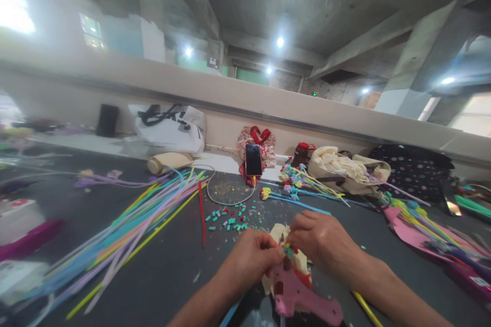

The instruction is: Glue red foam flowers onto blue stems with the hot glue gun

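My left hand (255,255) is closed in a pinch at the middle front of the table. Its fingertips touch a small cluster of red, yellow and teal fuzzy pieces (289,250). From the right, my right hand (318,237) meets the same cluster with its fingers pinched together; what lies between those fingertips is hidden. Just below both hands, a pink hot glue gun (303,299) rests on a crumpled cream cloth (278,233), its nozzle close to the fingertips. A blue pipe cleaner (229,315) shows under my left forearm, and a yellow one (366,309) under my right.
Cut teal and red pieces (230,222) are scattered beyond my hands. Long pipe cleaners (134,230) spread on the left, with a red one (202,214) beside them. Behind stand a cabled phone (253,160), finished pipe-cleaner flowers (295,176), and bags (172,130).
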Tool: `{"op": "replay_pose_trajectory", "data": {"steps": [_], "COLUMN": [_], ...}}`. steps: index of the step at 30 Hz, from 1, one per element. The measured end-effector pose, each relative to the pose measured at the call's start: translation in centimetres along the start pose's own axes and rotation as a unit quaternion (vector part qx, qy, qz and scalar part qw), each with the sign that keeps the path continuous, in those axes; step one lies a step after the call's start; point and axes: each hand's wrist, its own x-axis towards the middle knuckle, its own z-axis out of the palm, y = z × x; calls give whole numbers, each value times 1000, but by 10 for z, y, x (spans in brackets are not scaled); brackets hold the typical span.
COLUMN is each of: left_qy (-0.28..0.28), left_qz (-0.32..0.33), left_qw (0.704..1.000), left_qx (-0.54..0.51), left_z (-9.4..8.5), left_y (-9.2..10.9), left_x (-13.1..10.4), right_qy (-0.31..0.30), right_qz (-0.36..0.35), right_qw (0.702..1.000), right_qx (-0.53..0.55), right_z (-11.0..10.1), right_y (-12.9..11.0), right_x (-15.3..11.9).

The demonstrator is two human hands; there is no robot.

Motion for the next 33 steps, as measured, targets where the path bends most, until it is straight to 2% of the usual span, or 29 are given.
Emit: {"op": "replay_pose_trajectory", "data": {"steps": [3, 6, 8, 12, 16, 21, 25, 28, 31, 33], "left_qy": [5, 14, 15, 14, 17, 9, 31, 45, 23, 22], "left_qz": [-26, -49, -59, -57, -61, -59, -45, -19, -9, -4], "left_qw": [999, 993, 982, 945, 931, 908, 900, 909, 915, 908], "left_qx": [-34, -105, -181, -320, -360, -415, -433, -413, -403, -419], "left_z": [-1, -4, -6, -9, -11, -12, -12, -12, -11, -9], "left_y": [3, 7, 7, 2, 3, 12, 9, 3, -2, -2], "left_x": [0, 0, 1, 5, 4, -2, -1, 2, 6, 8], "right_qy": [48, 127, 147, 134, 109, 89, 71, 77, 76, 80], "right_qz": [30, 116, 173, 218, 228, 226, 223, 250, 289, 302], "right_qw": [997, 981, 964, 950, 936, 918, 902, 858, 768, 707], "right_qx": [44, 95, 137, 181, 244, 312, 362, 442, 567, 634], "right_z": [-9, -14, -12, 4, 16, 13, 15, 23, 38, 48], "right_y": [3, 7, 8, 3, -8, -21, -30, -38, -45, -48], "right_x": [-6, -16, -23, -33, -28, -12, -1, 7, 18, 26]}}
